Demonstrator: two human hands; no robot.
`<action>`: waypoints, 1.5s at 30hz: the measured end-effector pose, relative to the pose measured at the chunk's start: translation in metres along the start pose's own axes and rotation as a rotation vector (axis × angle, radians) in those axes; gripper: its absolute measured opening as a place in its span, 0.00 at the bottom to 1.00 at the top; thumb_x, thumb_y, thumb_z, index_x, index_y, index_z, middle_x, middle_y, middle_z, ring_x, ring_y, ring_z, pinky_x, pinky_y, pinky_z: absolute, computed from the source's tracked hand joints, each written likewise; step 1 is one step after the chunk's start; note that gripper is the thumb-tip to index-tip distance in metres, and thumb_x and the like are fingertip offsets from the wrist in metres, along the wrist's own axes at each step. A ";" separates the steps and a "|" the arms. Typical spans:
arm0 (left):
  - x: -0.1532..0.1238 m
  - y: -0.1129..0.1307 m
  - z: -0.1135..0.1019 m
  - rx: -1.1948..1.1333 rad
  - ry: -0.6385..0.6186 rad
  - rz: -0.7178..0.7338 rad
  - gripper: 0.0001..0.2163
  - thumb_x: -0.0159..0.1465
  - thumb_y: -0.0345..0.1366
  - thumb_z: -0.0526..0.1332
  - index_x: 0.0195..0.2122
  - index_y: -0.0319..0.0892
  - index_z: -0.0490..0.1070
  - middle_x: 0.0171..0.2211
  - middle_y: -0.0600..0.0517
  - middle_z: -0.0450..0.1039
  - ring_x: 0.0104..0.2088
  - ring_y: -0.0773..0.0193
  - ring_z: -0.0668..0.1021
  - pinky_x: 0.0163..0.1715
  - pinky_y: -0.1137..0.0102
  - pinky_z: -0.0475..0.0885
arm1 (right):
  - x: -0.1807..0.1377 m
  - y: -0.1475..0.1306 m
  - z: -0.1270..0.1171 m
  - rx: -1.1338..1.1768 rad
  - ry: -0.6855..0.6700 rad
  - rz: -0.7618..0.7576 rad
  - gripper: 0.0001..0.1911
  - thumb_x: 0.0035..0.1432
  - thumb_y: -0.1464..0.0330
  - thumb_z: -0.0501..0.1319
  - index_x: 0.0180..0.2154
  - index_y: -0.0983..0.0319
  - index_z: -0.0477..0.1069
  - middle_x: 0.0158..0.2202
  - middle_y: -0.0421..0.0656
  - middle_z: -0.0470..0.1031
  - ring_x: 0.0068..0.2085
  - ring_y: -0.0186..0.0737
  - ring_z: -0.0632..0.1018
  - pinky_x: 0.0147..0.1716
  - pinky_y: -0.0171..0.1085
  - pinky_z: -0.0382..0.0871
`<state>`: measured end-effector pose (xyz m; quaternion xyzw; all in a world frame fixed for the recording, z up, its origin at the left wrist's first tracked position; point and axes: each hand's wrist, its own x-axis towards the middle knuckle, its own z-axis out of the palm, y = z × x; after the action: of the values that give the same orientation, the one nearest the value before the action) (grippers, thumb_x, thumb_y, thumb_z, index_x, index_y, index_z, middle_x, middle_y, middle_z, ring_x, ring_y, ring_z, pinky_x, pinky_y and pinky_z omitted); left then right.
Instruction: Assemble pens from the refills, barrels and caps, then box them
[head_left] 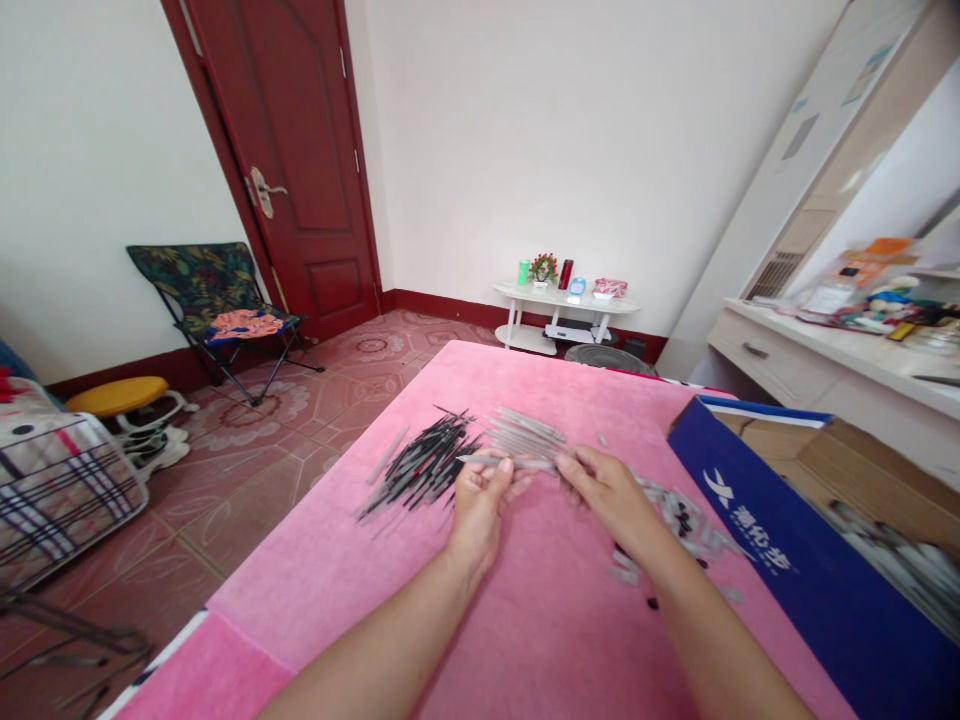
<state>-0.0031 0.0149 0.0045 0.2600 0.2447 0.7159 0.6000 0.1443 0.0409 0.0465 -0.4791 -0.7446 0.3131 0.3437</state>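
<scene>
Left grip: left hand (480,505) pinches the slim grey tube (525,463) at frame centre, thumb on top; best kept steady.
Right grip: right hand (600,485), blurred, seems closed on the tube's right end; moving straight along its length should avoid bending it.
Small pieces (682,520): right of centre; the forearm could scatter them.
Dark rods (431,455): left of centre; worth keeping apart from the pale tubes (525,430) beyond the hands.
</scene>
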 end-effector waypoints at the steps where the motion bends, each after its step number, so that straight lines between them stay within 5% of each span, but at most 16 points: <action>1: 0.000 0.000 0.000 -0.007 0.008 -0.001 0.10 0.51 0.34 0.64 0.32 0.39 0.65 0.31 0.50 0.75 0.32 0.63 0.77 0.37 0.66 0.71 | 0.000 0.000 0.000 0.016 -0.001 -0.005 0.11 0.53 0.62 0.53 0.27 0.62 0.65 0.21 0.38 0.68 0.22 0.32 0.69 0.21 0.30 0.59; 8: 0.001 0.001 -0.001 -0.022 0.015 -0.016 0.11 0.50 0.35 0.65 0.32 0.40 0.65 0.31 0.50 0.75 0.33 0.63 0.77 0.39 0.65 0.70 | 0.000 0.001 0.002 -0.017 -0.021 0.044 0.21 0.57 0.58 0.46 0.20 0.63 0.63 0.17 0.39 0.66 0.19 0.32 0.68 0.20 0.31 0.60; 13: 0.001 0.000 -0.003 -0.020 -0.006 -0.006 0.10 0.51 0.34 0.64 0.33 0.40 0.65 0.31 0.50 0.75 0.33 0.63 0.77 0.39 0.65 0.70 | 0.001 0.001 0.002 0.054 -0.005 -0.018 0.11 0.52 0.61 0.54 0.27 0.62 0.65 0.21 0.38 0.68 0.22 0.32 0.69 0.22 0.30 0.61; 17: 0.001 0.000 -0.002 -0.017 0.004 -0.015 0.11 0.50 0.35 0.65 0.32 0.39 0.65 0.31 0.50 0.75 0.33 0.62 0.77 0.38 0.66 0.70 | 0.000 0.001 0.002 0.038 -0.039 0.066 0.22 0.57 0.57 0.46 0.19 0.63 0.63 0.15 0.38 0.65 0.18 0.32 0.67 0.19 0.31 0.59; 23: 0.001 0.000 -0.002 -0.012 0.018 -0.014 0.11 0.50 0.35 0.65 0.32 0.39 0.65 0.32 0.49 0.75 0.33 0.62 0.77 0.38 0.65 0.70 | 0.001 -0.002 -0.002 0.112 -0.016 0.011 0.09 0.50 0.62 0.56 0.28 0.62 0.65 0.22 0.37 0.68 0.22 0.31 0.69 0.21 0.30 0.62; 28: 0.002 -0.002 -0.004 -0.008 -0.005 0.001 0.10 0.51 0.35 0.64 0.32 0.39 0.66 0.32 0.49 0.75 0.34 0.61 0.77 0.38 0.65 0.70 | 0.000 0.004 0.002 0.031 -0.029 0.032 0.17 0.56 0.60 0.48 0.22 0.62 0.64 0.18 0.38 0.67 0.19 0.31 0.68 0.19 0.30 0.60; 32: 0.002 -0.002 -0.004 -0.008 -0.019 0.005 0.09 0.52 0.34 0.63 0.33 0.39 0.65 0.32 0.49 0.74 0.34 0.62 0.77 0.38 0.65 0.70 | 0.000 0.006 0.005 -0.002 0.003 -0.006 0.11 0.53 0.61 0.53 0.27 0.62 0.65 0.22 0.38 0.69 0.22 0.32 0.70 0.21 0.30 0.61; 36: 0.001 -0.001 -0.004 0.013 -0.024 0.005 0.10 0.51 0.35 0.64 0.33 0.39 0.65 0.33 0.49 0.74 0.34 0.62 0.77 0.38 0.64 0.70 | 0.000 0.006 0.004 -0.006 -0.060 0.039 0.20 0.57 0.58 0.46 0.21 0.63 0.64 0.18 0.38 0.67 0.19 0.31 0.69 0.20 0.30 0.60; 40: 0.001 -0.002 -0.005 0.016 -0.041 0.022 0.10 0.52 0.34 0.63 0.34 0.39 0.65 0.33 0.49 0.74 0.34 0.61 0.77 0.38 0.64 0.70 | 0.000 0.005 0.005 0.018 -0.014 0.000 0.12 0.53 0.60 0.54 0.27 0.63 0.65 0.22 0.38 0.69 0.22 0.32 0.70 0.21 0.30 0.62; 45: 0.003 -0.004 -0.007 0.022 -0.067 0.033 0.08 0.54 0.34 0.62 0.33 0.39 0.65 0.32 0.49 0.74 0.35 0.61 0.77 0.39 0.63 0.70 | -0.001 0.004 0.009 0.121 -0.091 0.130 0.23 0.57 0.55 0.44 0.20 0.63 0.62 0.15 0.38 0.65 0.15 0.31 0.67 0.16 0.31 0.59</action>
<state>-0.0056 0.0180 -0.0035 0.2942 0.2282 0.7138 0.5932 0.1390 0.0404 0.0385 -0.4899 -0.7064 0.4006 0.3170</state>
